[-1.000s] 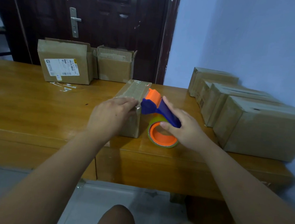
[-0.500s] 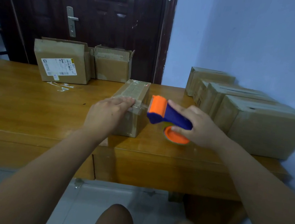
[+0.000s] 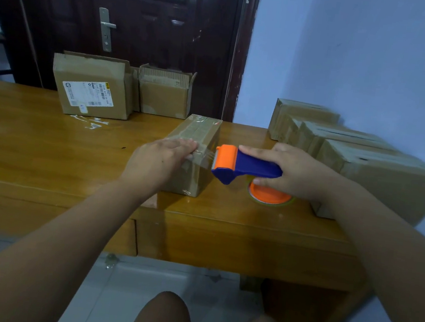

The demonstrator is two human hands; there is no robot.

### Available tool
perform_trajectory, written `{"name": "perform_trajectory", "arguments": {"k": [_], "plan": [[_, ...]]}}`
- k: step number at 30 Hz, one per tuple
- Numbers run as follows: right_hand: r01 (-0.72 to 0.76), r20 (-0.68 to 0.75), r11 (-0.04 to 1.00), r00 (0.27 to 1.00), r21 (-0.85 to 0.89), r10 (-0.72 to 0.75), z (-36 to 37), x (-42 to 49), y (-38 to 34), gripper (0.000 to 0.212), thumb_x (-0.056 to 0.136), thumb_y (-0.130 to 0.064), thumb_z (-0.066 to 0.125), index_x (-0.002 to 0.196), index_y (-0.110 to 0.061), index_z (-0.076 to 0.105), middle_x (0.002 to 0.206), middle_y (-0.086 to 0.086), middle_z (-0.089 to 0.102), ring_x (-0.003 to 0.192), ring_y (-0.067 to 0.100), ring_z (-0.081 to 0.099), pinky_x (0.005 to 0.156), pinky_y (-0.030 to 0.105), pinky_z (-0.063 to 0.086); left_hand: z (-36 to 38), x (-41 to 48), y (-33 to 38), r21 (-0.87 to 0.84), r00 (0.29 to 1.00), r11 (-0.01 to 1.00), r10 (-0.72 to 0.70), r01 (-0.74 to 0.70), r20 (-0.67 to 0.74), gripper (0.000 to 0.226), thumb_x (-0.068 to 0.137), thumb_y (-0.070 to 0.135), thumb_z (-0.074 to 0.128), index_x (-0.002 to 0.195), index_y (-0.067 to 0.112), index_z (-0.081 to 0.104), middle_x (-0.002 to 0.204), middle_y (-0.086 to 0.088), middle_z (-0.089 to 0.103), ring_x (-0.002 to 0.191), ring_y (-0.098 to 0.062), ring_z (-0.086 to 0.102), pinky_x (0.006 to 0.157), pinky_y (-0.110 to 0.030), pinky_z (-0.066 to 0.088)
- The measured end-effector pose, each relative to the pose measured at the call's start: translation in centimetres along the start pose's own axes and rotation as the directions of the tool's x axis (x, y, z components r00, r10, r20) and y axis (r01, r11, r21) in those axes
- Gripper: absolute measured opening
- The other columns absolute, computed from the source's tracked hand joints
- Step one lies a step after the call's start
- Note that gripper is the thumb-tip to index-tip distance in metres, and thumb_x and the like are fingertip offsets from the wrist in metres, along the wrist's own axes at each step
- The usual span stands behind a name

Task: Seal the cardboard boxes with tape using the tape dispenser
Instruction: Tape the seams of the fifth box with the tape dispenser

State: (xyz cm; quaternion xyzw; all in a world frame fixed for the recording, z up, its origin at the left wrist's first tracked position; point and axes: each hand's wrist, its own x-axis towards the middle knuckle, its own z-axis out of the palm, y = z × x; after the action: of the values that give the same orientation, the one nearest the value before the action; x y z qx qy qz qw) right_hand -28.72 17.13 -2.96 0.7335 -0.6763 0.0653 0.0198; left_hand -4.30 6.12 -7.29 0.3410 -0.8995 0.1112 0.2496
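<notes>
Cardboard box (image 3: 199,129), small, oblong, glossy with tape bands, on wooden table (image 3: 35,146). Left hand (image 3: 158,160) flat on its near top edge, fingers straight, pressing clear tape strip (image 3: 204,158). Just right: tape dispenser (image 3: 248,165), blue plastic handle, orange head, gripped by right hand (image 3: 297,173), fingers curled round handle.

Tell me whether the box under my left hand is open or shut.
Shut: the box has top flaps lying flat under glossy tape; the left hand presses its near edge.
</notes>
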Motion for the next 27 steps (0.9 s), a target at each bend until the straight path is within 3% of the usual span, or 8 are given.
{"name": "perform_trajectory", "arguments": {"k": [5, 9, 12, 15, 21, 24, 26, 27], "plan": [[0.024, 0.111, 0.995, 0.994, -0.096, -0.013, -2.4, 1.6, -2.5, 0.063, 0.092, -0.046, 0.055, 0.144, -0.053, 0.019, 0.103, -0.005, 0.046, 0.099, 0.018, 0.045, 0.090, 0.036, 0.040, -0.3, 0.3, 0.5, -0.005, 0.999, 1.000, -0.030, 0.030, 0.015, 0.050, 0.098, 0.024, 0.048, 0.146, 0.025, 0.031, 0.148, 0.002, 0.039, 0.135, -0.017, 0.036, 0.105, -0.034, 0.036], [0.046, 0.160, 0.987, 0.987, -0.155, -0.021, -3.8, 3.1, -3.5, 0.061, 0.092, -0.045, 0.057, 0.145, -0.049, 0.025, 0.131, -0.002, 0.054, 0.106, 0.021, 0.050, 0.092, 0.034, 0.042, -0.8, 0.2, 1.2, -0.002, 0.997, 0.998, -0.060, 0.060, 0.058, 0.055, 0.095, 0.034, 0.051, 0.145, 0.025, 0.030, 0.147, 0.002, 0.038, 0.133, -0.018, 0.038, 0.102, -0.034, 0.039], [-0.007, 0.181, 0.992, 0.983, -0.125, 0.029, -4.3, 3.7, -4.1, 0.059, 0.091, -0.043, 0.059, 0.143, -0.048, 0.030, 0.134, -0.004, 0.050, 0.101, 0.017, 0.046, 0.086, 0.029, 0.038, -0.5, 0.1, 2.4, 0.067, 0.992, 0.994, -0.097, 0.091, 0.081, 0.076, 0.083, 0.055, 0.060, 0.145, 0.023, 0.028, 0.146, 0.001, 0.037, 0.134, -0.019, 0.034, 0.106, -0.034, 0.035], [-0.037, 0.214, 0.996, 0.975, -0.086, 0.054, -4.7, 4.0, -4.5, 0.057, 0.091, -0.041, 0.060, 0.142, -0.045, 0.036, 0.125, -0.003, 0.050, 0.099, 0.016, 0.044, 0.084, 0.028, 0.034, 0.1, 0.3, 3.4, 0.072, 0.987, 0.986, -0.156, 0.153, 0.039, 0.080, 0.081, 0.066, 0.050, 0.143, 0.019, 0.034, 0.144, -0.002, 0.041, 0.134, -0.019, 0.034, 0.111, -0.034, 0.028], [-0.135, 0.409, 0.989, 0.907, 0.066, 0.096, -4.9, 4.5, -4.5, 0.048, 0.093, -0.035, 0.059, 0.139, -0.039, 0.045, 0.134, -0.006, 0.049, 0.118, 0.017, 0.045, 0.100, 0.031, 0.032, 0.2, 0.4, 2.9, 0.143, 0.987, 0.986, -0.104, 0.086, 0.120, 0.090, 0.080, 0.070, 0.042, 0.148, 0.014, 0.022, 0.152, -0.006, 0.029, 0.141, -0.020, 0.024, 0.116, -0.035, 0.012], [-0.244, 0.506, 0.924, 0.860, 0.295, 0.066, -3.3, 4.4, -3.1, 0.035, 0.093, -0.031, 0.059, 0.127, -0.035, 0.058, 0.104, -0.004, 0.064, 0.092, 0.015, 0.059, 0.081, 0.025, 0.046, -0.2, 0.3, 2.5, 0.160, 0.983, 0.986, -0.071, 0.044, 0.169, 0.096, 0.079, 0.071, 0.040, 0.150, 0.014, 0.011, 0.156, -0.006, 0.020, 0.144, -0.020, 0.017, 0.117, -0.034, 0.007], [-0.399, 0.574, 0.774, 0.817, 0.492, 0.056, -2.0, 3.9, -1.7, 0.028, 0.090, -0.028, 0.061, 0.118, -0.023, 0.062, 0.071, -0.004, 0.059, 0.057, 0.006, 0.053, 0.052, 0.015, 0.045, -0.5, 0.2, 2.3, 0.156, 0.981, 0.987, -0.058, 0.030, 0.183, 0.098, 0.077, 0.075, 0.036, 0.151, 0.015, 0.010, 0.157, -0.005, 0.019, 0.144, -0.019, 0.016, 0.117, -0.033, 0.007], [-0.471, 0.616, 0.689, 0.787, 0.551, 0.045, -1.3, 3.5, -1.0, 0.030, 0.087, -0.029, 0.063, 0.115, -0.019, 0.061, 0.067, -0.004, 0.054, 0.050, 0.004, 0.047, 0.045, 0.013, 0.040, -0.6, 0.2, 2.3, 0.154, 0.981, 0.988, -0.058, 0.030, 0.186, 0.102, 0.074, 0.078, 0.032, 0.151, 0.015, 0.011, 0.157, -0.005, 0.019, 0.144, -0.019, 0.017, 0.117, -0.032, 0.007]]}}
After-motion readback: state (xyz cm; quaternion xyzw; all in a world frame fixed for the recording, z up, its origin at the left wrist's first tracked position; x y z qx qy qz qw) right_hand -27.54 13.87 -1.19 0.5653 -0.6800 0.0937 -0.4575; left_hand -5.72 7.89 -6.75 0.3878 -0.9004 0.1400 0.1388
